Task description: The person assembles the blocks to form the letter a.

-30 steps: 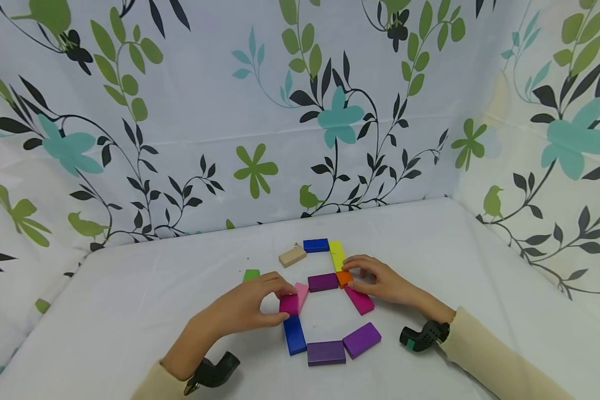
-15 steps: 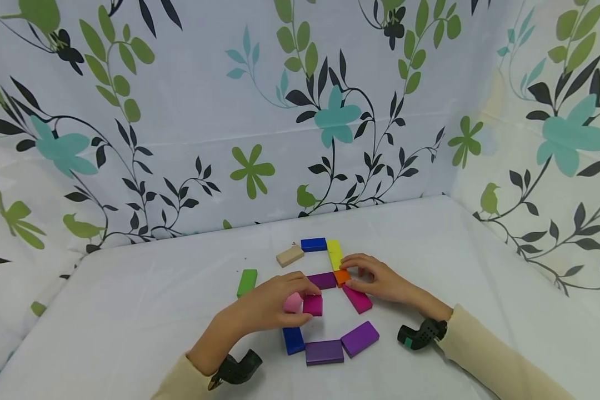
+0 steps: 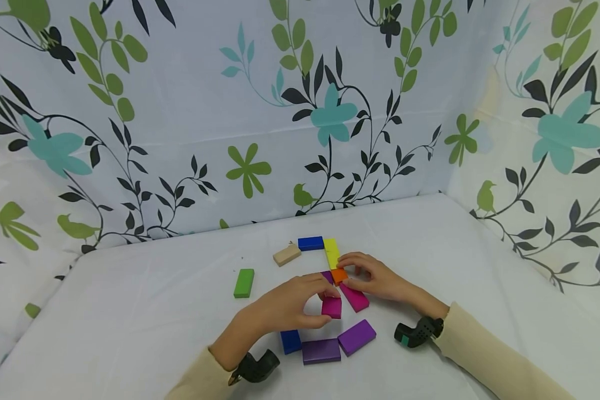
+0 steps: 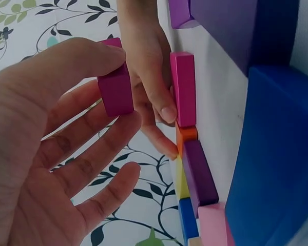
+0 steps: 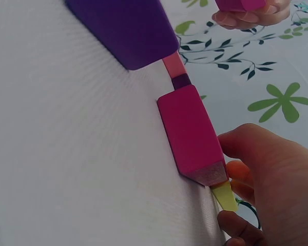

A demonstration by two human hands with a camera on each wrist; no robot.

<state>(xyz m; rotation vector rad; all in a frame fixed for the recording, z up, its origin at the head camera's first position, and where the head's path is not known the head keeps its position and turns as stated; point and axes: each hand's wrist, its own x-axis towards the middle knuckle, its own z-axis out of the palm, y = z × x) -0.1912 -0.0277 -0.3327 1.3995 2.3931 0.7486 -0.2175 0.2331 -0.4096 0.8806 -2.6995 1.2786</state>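
Note:
My left hand pinches a short magenta block between thumb and fingertips, held up off the table inside a ring of coloured blocks. In the left wrist view the other fingers are spread below that block. My right hand rests at the ring's right side, thumb and fingers around a small orange block. Beside its fingertips are a yellow block and a longer magenta block. The left hand partly covers a dark purple block. A pink block shows only in the wrist views.
Two purple blocks and a blue block lie at the near side. Another blue block and a plain wooden block lie at the far side. A green block sits apart, left. Patterned cloth hangs behind the white table.
The left hand has moved rightward with the short magenta block, away from the near blue block. The green block has come fully into view. The right hand has stayed at the orange block.

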